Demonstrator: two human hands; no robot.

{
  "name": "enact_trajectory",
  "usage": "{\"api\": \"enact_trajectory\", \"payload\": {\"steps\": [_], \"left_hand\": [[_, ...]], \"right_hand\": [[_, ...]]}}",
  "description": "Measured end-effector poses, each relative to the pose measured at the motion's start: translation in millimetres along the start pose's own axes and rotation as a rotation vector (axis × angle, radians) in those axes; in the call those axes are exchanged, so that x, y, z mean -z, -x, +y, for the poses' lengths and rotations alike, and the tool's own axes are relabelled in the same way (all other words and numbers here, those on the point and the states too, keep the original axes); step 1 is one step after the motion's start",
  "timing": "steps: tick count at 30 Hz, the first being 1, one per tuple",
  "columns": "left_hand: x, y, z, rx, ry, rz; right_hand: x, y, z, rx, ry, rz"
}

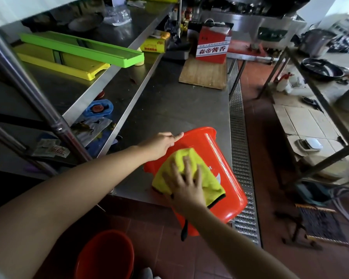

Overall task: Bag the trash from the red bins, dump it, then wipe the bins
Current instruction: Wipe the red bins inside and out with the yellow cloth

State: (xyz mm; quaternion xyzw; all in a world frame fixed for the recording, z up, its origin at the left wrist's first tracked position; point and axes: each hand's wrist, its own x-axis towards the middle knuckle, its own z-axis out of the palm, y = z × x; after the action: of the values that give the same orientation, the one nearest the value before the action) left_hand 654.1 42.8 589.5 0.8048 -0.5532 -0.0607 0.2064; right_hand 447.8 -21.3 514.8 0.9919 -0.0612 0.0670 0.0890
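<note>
At the near right corner of the steel surface: red bin, tipped on its side, overhanging the edge. Left hand clasps its base; right hand, fingers spread flat, presses yellow cloth to its wall. Wiping stage underway, apparently; second red bin waits on the tiled kitchen floor.

Yellow cloth, red bin
</note>
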Motion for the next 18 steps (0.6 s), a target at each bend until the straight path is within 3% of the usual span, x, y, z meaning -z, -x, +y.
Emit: {"api": "enact_trajectory", "payload": {"steps": [2,5,8,14,16,18], "left_hand": [[-0.6,-0.6,2.3,0.007,0.008,-0.010],[-1.1,0.7,4.1,0.006,-0.009,-0.003],[-2.9,6.7,5.4,0.010,-0.005,0.030],[-1.9,21.2,4.0,0.073,0.000,0.038],[-1.8,19.9,6.8,0.066,0.005,0.035],[-2.4,17.5,10.0,0.056,0.006,0.041]], "right_hand": [[-7.0,6.6,-10.1,0.106,0.091,-0.032],[-2.8,0.9,12.8,0.084,-0.010,-0.001],[5.7,-3.5,58.6,-0.122,-0.193,0.052],[11.7,1.1,127.1,-0.580,-0.714,-0.063],[11.2,3.3,114.2,-0.575,-0.620,-0.052],[8.4,7.2,80.2,-0.435,-0.400,-0.006]]}}
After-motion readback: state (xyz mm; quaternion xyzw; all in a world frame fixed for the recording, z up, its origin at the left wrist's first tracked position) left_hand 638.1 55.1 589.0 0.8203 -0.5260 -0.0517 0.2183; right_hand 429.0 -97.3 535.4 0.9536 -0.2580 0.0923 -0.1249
